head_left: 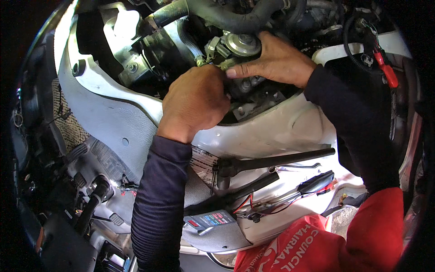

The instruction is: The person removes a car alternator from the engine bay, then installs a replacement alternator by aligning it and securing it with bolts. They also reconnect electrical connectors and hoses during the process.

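Observation:
My left hand (195, 102) is closed, knuckles up, at the end of a braided grey hose (188, 38) in the engine bay. What its fingers hold is hidden beneath the hand. From the right, my right hand (283, 61) reaches round a part with a round metal cap (244, 44). Its thumb lies below the cap, pointing toward the left hand, while its fingers disappear behind the part. Beside the cap, against the left hand's fingertips, sits a small connector (213, 49). Bolts and a dark bracket (258, 106) show just below the hands.
On the pale body panel (276, 129) below lie a black long-handled socket wrench (281, 161), another dark bar (253, 187), a tool with red and black wires (317, 182) and a grey labelled card (210, 221). Thick black hoses (240, 20) cross above. Pedals (97, 192) show lower left.

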A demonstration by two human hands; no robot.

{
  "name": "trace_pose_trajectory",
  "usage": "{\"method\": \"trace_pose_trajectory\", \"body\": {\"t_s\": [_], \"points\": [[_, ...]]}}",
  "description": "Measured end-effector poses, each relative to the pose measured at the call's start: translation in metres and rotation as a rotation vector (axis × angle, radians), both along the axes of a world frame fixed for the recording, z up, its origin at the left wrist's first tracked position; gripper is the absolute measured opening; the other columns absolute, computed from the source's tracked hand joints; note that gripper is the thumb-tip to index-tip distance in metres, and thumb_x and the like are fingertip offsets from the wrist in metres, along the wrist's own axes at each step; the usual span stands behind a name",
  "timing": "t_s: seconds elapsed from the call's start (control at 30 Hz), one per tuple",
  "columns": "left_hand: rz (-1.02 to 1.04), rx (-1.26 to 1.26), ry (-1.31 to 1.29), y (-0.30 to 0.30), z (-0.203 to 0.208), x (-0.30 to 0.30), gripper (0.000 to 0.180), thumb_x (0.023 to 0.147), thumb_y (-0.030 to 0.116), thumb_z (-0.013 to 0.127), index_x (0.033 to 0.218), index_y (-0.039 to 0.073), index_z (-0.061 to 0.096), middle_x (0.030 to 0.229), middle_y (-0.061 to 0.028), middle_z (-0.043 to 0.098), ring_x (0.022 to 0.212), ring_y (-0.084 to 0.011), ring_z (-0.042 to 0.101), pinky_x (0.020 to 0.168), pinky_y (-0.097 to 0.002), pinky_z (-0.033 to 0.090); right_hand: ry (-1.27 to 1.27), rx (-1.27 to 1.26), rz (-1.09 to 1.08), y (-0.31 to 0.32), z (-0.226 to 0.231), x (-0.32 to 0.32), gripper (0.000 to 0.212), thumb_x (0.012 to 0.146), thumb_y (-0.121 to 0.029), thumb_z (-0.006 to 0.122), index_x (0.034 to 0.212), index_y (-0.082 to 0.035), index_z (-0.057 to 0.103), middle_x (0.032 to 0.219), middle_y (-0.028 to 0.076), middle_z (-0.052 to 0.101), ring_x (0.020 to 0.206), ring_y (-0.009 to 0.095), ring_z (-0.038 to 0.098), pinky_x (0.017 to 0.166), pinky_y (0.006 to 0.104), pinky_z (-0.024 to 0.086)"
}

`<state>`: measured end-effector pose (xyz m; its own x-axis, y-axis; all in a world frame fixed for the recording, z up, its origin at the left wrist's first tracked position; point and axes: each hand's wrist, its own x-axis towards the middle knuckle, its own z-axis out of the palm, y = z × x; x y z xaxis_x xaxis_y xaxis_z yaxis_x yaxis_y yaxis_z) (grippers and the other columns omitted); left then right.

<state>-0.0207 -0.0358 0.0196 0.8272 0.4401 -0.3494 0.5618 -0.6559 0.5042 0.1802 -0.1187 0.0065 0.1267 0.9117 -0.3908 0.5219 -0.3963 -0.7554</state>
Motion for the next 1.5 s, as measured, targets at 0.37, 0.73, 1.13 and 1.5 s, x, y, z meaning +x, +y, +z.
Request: {"method": "trace_pose_trajectory", "body": {"t_s": [0.37,0.73,1.13,1.5], "points": [[-0.023,0.009,0.023,0.014,-0.015,0.012,0.021,0.084,0.016,0.073,0.087,-0.005,0.074,0.095,-0.0280,0.072,0.095,-0.0440,0.071,0.085,-0.0488,0.058,0.127,-0.083,-0.049,0.002,0.000,0.004,0.073,0.077,-0.032,0.088,0.129,0.011,0.059,0.121,0.021,0.071,0.111,0.026,0.068,0.101,0.0351,0.051],[0.163,0.185,0.043,0.000,0.005,0.009,0.008,0.082,0.007,0.071,0.084,-0.001,0.075,0.094,-0.0260,0.074,0.091,-0.0447,0.073,0.081,-0.0502,0.060,0.129,-0.047,-0.098,0.003,-0.013,0.006,0.065,0.078,-0.022,0.089,0.128,0.009,0.061,0.116,0.014,0.073,0.109,0.020,0.067,0.101,0.0332,0.051],[-0.014,-0.124,0.128,0.014,0.016,-0.001,0.032,0.088,0.032,0.075,0.087,0.000,0.075,0.088,-0.0244,0.073,0.087,-0.0408,0.072,0.078,-0.0494,0.057,0.210,-0.045,-0.097,0.004,-0.015,0.009,0.068,0.077,-0.022,0.088,0.130,0.009,0.060,0.118,0.015,0.072,0.109,0.021,0.067,0.100,0.0339,0.051],[-0.175,-0.113,0.396,0.021,-0.004,0.016,0.025,0.077,0.016,0.067,0.092,-0.002,0.077,0.096,-0.0238,0.074,0.094,-0.0420,0.073,0.084,-0.0475,0.058,0.128,-0.129,-0.114,0.006,-0.010,0.009,0.070,0.075,-0.021,0.088,0.130,0.010,0.059,0.120,0.016,0.072,0.110,0.022,0.067,0.102,0.0333,0.050]]}}
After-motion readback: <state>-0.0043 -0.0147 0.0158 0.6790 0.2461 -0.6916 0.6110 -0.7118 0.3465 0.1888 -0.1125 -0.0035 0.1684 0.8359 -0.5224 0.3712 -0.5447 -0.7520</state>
